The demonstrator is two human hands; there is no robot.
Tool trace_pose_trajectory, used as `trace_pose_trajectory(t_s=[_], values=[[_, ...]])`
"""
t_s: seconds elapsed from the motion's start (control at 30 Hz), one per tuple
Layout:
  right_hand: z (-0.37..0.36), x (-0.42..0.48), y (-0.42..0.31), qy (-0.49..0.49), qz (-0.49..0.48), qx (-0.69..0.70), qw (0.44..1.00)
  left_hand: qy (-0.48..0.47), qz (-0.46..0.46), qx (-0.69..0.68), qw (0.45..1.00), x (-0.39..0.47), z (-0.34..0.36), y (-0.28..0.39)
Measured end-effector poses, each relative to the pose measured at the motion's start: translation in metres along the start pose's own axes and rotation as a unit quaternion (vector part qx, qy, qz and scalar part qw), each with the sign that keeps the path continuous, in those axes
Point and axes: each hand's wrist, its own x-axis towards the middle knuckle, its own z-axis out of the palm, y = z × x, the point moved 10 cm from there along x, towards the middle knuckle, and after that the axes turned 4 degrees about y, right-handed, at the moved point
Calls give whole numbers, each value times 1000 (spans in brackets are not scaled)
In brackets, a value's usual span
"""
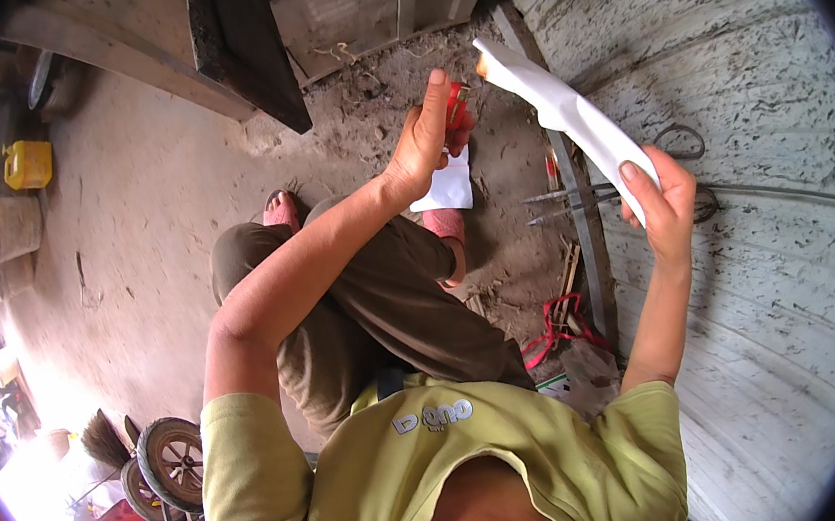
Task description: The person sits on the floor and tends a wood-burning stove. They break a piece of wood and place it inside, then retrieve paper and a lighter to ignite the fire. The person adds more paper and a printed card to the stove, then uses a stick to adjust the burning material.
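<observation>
My right hand (660,199) grips the lower end of a long folded strip of white paper (562,115). At the paper's far tip is a small orange patch (482,67) that looks like a flame. My left hand (426,135) is raised to the left of that tip, thumb up, its fingers curled around a small red object (455,106), partly hidden and too unclear to name. Below that hand, a sheet of white paper (447,188) is beside my pink-shod foot (444,224); whether it rests on the foot is unclear.
Metal tongs (593,200) with looped handles lean by the pale stained wall (756,250). A dark wooden post (239,51) juts in at the top. Sticks and a red strap (545,335) lie near my right side. A yellow jerrycan (27,164) and spoked wheels (173,465) are at the left.
</observation>
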Motion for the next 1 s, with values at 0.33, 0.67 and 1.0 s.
trace_pose_trajectory(t_s=[0.33, 0.67, 1.0], values=[[13, 29, 12, -14, 40, -22, 999, 32, 6, -2, 999, -9, -14, 2], [35, 64, 13, -46, 28, -29, 998, -23, 82, 63, 994, -14, 3, 16], [68, 93, -6, -55, -13, -12, 998, -25, 139, 28, 990, -15, 5, 52]])
